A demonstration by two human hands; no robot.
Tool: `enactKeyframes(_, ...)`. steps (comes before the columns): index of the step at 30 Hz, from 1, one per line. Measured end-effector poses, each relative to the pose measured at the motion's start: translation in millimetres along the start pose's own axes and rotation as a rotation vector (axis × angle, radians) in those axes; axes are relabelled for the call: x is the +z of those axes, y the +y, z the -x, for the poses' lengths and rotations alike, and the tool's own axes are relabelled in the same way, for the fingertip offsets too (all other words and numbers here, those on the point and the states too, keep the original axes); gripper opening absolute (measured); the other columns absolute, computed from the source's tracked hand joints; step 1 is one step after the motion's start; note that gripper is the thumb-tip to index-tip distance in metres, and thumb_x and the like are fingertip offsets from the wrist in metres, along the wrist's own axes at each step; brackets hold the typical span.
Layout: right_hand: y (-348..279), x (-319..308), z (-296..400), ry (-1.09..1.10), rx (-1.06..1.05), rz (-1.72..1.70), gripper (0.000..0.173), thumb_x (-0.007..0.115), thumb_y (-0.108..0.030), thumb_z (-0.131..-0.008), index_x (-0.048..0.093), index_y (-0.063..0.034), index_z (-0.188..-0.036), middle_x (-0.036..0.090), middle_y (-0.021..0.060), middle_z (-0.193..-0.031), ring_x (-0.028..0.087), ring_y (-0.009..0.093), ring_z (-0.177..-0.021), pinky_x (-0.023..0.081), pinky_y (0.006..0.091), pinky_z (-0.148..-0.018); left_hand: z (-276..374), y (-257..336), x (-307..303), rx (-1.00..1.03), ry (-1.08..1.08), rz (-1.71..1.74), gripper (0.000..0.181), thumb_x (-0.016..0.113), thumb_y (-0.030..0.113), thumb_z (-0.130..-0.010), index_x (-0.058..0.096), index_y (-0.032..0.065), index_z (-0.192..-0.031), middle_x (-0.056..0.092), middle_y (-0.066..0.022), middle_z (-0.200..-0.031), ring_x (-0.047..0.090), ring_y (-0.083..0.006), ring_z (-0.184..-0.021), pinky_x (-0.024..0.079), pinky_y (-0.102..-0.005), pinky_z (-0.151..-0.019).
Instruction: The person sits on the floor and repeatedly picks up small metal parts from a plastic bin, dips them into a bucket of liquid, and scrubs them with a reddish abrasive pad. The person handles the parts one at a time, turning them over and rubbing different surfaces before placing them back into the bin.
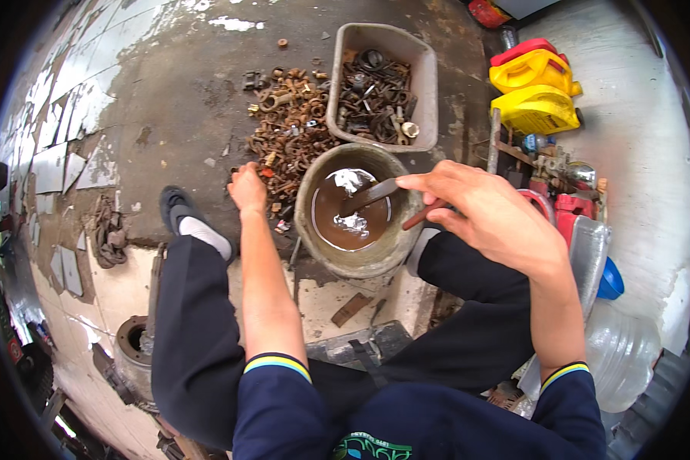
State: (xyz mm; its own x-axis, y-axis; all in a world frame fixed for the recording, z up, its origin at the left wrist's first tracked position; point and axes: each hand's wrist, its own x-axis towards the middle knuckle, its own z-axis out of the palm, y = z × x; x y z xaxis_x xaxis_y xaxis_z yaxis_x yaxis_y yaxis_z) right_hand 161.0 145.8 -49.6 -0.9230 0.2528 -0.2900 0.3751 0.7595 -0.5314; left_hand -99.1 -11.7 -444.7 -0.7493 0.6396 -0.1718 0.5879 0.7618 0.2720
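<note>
A round grey bucket holding murky brown liquid stands between my knees. My right hand is over its right rim, gripping a tool with a reddish-brown handle and a flat grey metal part that dips into the liquid; the tool's exact kind I cannot tell. On the left, my left hand is at the near left edge of a pile of rusty bolts, nuts and fittings; its fingers are curled, and whether they hold a piece is hidden. Behind the bucket, a grey rectangular plastic tub contains dark metal hardware.
Yellow plastic jugs stand at the upper right, above mixed metal parts and a blue funnel. A clear plastic bottle lies at the lower right. A crumpled rag, broken tiles and a round metal housing are on the left.
</note>
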Motion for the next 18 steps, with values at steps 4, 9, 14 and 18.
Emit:
enactKeyframes(4, 3, 10, -5, 0.006, -0.044, 0.017, 0.042, 0.064, -0.003, -0.083, 0.056, -0.0019, -0.124, 0.059, 0.0145, -0.094, 0.06, 0.034, -0.091, 0.049, 0.0442, -0.079, 1, 0, 4, 0.014, 0.018, -0.04, 0.035, 0.052, 0.01, -0.088, 0.065, 0.0213, -0.118, 0.064, -0.0054, -0.108, 0.062, -0.0263, -0.104, 0.049, -0.0453, -0.084)
enactKeyframes(9, 1, 12, -9, -0.031, -0.044, 0.032, 0.041, 0.063, -0.004, -0.084, 0.056, -0.0012, -0.124, 0.059, 0.0157, -0.097, 0.06, 0.035, -0.093, 0.049, 0.0445, -0.08, 1, 2, 1, -0.083, -0.036, 0.037, 0.033, 0.06, 0.011, -0.085, 0.064, 0.0204, -0.117, 0.063, -0.0071, -0.112, 0.061, -0.0276, -0.108, 0.049, -0.0464, -0.088)
enactKeyframes(14, 6, 14, -10, -0.007, -0.019, 0.04, 0.041, 0.064, -0.003, -0.083, 0.058, -0.0004, -0.123, 0.061, 0.0164, -0.096, 0.061, 0.036, -0.093, 0.05, 0.0441, -0.079, 0, -3, -3, -0.148, -0.137, 0.166, 0.038, 0.068, 0.013, -0.084, 0.057, 0.0198, -0.12, 0.063, -0.0081, -0.117, 0.061, -0.0309, -0.11, 0.05, -0.0454, -0.087)
enactKeyframes(18, 13, 16, -8, 0.028, -0.005, 0.036, 0.039, 0.065, -0.003, -0.082, 0.06, 0.0019, -0.12, 0.062, 0.0184, -0.094, 0.063, 0.037, -0.09, 0.052, 0.0438, -0.077, -3, 2, -4, -0.216, -0.122, 0.218, 0.046, 0.069, 0.016, -0.085, 0.05, 0.0167, -0.127, 0.063, -0.0112, -0.117, 0.062, -0.0342, -0.108, 0.051, -0.0458, -0.085)
